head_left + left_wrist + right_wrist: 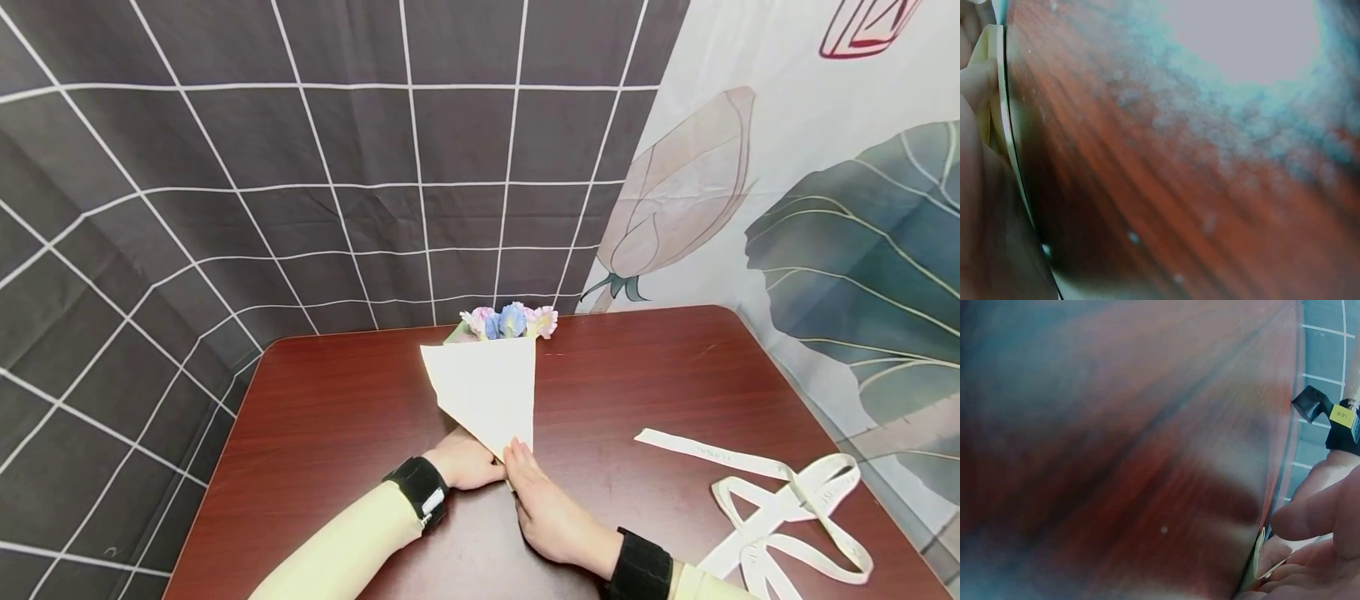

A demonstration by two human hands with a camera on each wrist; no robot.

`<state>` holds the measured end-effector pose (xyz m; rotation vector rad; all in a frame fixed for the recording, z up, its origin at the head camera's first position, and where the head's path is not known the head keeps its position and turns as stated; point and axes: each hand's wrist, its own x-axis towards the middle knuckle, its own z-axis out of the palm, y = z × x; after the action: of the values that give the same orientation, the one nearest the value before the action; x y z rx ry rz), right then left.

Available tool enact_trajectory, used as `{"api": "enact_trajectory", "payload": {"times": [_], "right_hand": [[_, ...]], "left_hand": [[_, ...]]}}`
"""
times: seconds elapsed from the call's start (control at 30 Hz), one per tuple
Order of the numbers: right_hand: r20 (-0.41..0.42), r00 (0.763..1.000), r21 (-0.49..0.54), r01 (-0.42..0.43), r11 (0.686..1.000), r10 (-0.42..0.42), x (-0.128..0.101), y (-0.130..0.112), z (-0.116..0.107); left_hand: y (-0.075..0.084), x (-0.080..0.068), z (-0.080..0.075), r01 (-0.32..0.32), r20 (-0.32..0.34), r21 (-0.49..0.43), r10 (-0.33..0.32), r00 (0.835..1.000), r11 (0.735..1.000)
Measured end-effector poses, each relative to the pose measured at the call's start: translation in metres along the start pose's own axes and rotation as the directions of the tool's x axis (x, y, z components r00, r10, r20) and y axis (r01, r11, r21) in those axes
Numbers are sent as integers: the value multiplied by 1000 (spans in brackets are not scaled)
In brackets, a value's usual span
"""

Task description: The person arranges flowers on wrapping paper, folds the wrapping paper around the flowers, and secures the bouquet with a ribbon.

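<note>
**Bouquet wrap: cone folded, base held, ribbon not yet applied**

Status. The paper cone [487,392] is already folded around the flowers [512,321] and lies flat on the bench [337,400], near its centre. Only the blooms show, projecting from the wide mouth at the far end of the cone. Judged from this layout, wrapping is largely done; fastening appears to remain, since no tie is visible at the narrow base.

Hand positions. Both hands meet at the pointed near end of the cone. The left hand [467,462] lies against the left side of the tip, fingers curled toward it. The left grip appears clamped on the paper, though the fingertips are hidden under the cone edge. The right hand [547,508] rests with fingers extended, fingertips pressing the tip down from the right; its grip is apart, not closed round anything. The wrist views are blurred and show only paper edge and bench surface.

Materials and shapes.
- Paper cone: cream, matte, stiff sheet; triangular outline with crisp straight edges.
- Flowers: small ruffled heads in pink, blue and lilac; soft texture.
- Ribbon [787,500]: pale flat band, loosely looped, lying well apart to the right of the cone, untouched.
- Bench: dark red-brown wood grain, glossy.
</note>
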<state>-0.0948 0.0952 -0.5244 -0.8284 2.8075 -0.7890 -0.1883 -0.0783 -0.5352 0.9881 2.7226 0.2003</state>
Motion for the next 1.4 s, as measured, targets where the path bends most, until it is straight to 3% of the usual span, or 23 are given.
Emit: {"api": "enact_trajectory", "payload": {"times": [0.17,0.33,0.53,0.8,1.07,1.27,1.4], "right_hand": [[40,999,-9,-35,999,35,0,1,0],[69,996,25,-55,998,53,0,3,-2],[64,997,17,-46,999,44,0,5,-2],[94,994,-33,-48,998,51,1,5,-1],[135,988,-64,-67,996,75,3,1,-1],[138,986,-99,-80,992,94,3,-1,1],[117,988,-129,-89,988,104,2,-2,4]], "left_hand": [[0,0,0,-34,-17,34,34,999,999],[-1,0,-2,-51,3,7,51,999,999],[-6,1,-2,-101,-5,-58,101,995,993],[-11,-1,-4,-114,6,-148,116,993,982],[-16,-5,-2,-159,-54,-127,153,987,979],[-21,-13,-6,-108,-29,-153,105,994,982],[-27,-20,-12,-39,4,-122,40,999,992]]}}
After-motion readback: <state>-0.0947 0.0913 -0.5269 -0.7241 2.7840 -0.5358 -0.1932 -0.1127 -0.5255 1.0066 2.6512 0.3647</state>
